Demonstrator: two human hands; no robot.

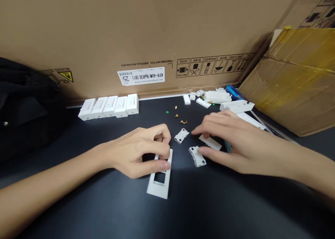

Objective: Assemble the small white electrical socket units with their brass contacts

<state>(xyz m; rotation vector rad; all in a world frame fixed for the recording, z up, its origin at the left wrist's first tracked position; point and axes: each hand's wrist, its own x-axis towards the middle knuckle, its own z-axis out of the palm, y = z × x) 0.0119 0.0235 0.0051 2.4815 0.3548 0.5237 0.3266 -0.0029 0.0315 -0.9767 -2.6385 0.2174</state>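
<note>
White plastic rectangular frame with window openings [158,191] is pinched in the left hand [136,148], well apart from the far edge of the black counter [117,214]. The right hand [232,146] is open, its thumb against a white moulded plastic block [199,158]. One careless finger sweep could scatter the small brass-coloured metal pieces [176,116].
</note>
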